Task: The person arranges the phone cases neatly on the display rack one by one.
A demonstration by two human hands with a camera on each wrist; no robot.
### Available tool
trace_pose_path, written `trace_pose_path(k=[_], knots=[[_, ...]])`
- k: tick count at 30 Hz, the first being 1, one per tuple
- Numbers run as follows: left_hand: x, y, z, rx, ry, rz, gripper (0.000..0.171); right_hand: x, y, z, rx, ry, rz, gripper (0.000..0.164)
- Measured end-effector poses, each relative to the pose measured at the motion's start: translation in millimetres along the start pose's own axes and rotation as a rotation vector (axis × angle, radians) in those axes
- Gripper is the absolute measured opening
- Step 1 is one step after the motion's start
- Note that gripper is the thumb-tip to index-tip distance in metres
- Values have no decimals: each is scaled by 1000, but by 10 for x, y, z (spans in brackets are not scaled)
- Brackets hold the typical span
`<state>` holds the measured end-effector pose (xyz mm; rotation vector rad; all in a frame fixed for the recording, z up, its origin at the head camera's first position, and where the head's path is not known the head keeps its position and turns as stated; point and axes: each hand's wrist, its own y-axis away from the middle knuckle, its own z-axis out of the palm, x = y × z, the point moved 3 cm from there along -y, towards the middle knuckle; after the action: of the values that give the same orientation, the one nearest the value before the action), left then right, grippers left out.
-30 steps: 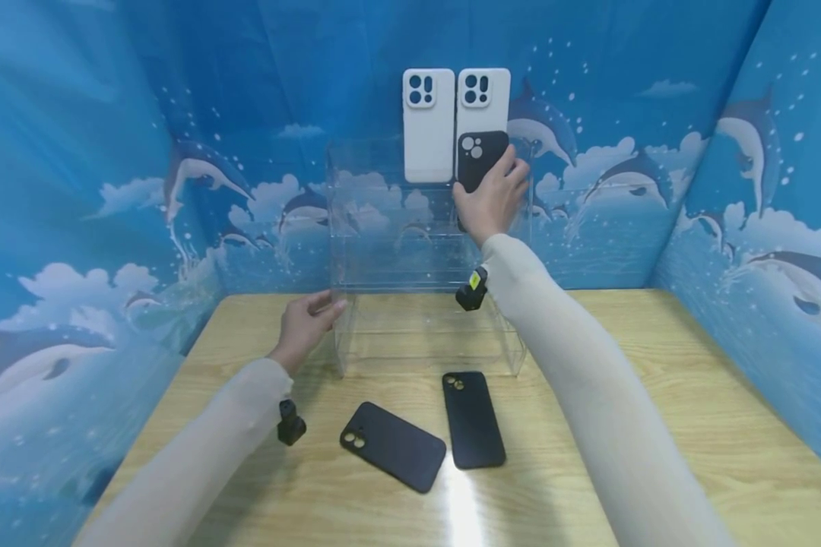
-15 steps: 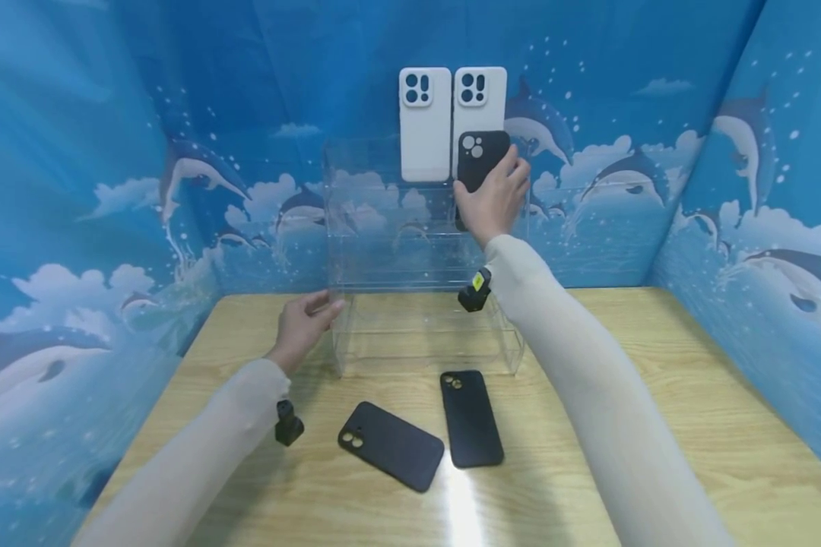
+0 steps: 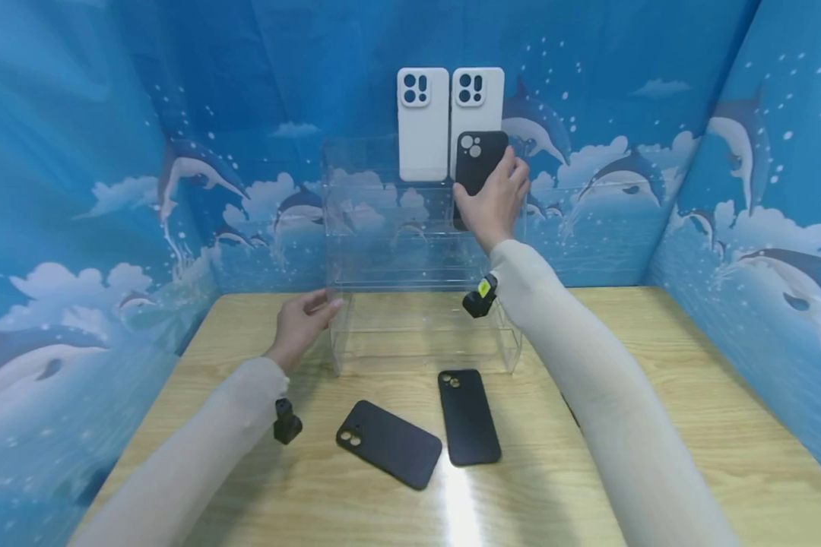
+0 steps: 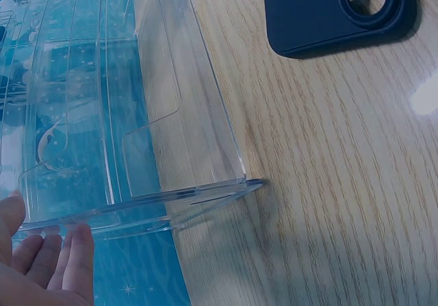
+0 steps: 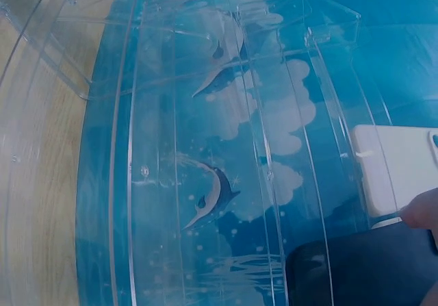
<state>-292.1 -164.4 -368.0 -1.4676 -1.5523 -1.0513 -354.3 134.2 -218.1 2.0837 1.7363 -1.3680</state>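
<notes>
A black phone case (image 3: 475, 163) leans on the upper part of a clear acrylic tiered display stand (image 3: 417, 330), overlapping the right-hand white phone case (image 3: 486, 114). My right hand (image 3: 496, 201) holds that black case by its sides, thumb at left and fingers at right. To its left stands another white phone case (image 3: 424, 137). My left hand (image 3: 301, 323) holds the stand's left side edge; in the left wrist view its thumb and fingers lie at the clear panel. Two more black phone cases, one slanted (image 3: 390, 444) and one nearly lengthwise (image 3: 470, 418), lie before the stand.
The stand rests on a wood-grain table (image 3: 664, 380). A blue dolphin-print curtain (image 3: 280, 99) encloses the back and sides. Beside the right sleeve (image 3: 588, 380) a thin dark edge shows, mostly covered by the arm.
The right wrist and forearm have shifted slightly right and down, exposing a dark edge beside the sleeve. Both hands keep their places, and the whole view has drifted a little.
</notes>
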Motion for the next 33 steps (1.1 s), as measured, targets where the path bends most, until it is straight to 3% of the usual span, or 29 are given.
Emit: trace_pose_path(k=[9,21,33], knots=[[4,10,-1,7,-24,9,63,44,191,-77,-6,-7,-83,88],[28,35,-6,7,-30,14,63,187,643,-136,-72,-70,-189,90],[27,21,-4,3,-29,4,64,552,1211,-138,-155,-191,-146,91]])
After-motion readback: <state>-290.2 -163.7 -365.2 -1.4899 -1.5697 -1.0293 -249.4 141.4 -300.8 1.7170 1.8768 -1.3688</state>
